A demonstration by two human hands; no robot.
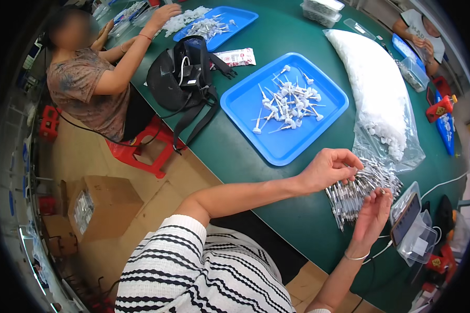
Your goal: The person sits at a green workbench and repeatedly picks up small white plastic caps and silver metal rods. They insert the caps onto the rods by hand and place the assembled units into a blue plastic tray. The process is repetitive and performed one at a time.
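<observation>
My left hand [330, 171] is over a pile of thin metal-and-clear rods [344, 201], its thumb and fingers pinched together. Whatever it may hold is too small to make out. On the near right side of the pile, my right hand [372, 213] is closed, palm up, with a thin metal rod between its fingertips. Beyond the pile lies a clear bag [373, 78] full of small white plastic caps [385, 136], some showing at its near end. A blue tray [277, 151] to the left of the bag holds several rods with white caps fitted [292, 104].
A phone [406, 219] leans against clear plastic boxes [420, 242] at the right, with white cables. A black bag [180, 73] lies left of the tray. Co-workers sit at the far left [89, 88] and far right [425, 39], near another blue tray [245, 20] and a red bottle [439, 108].
</observation>
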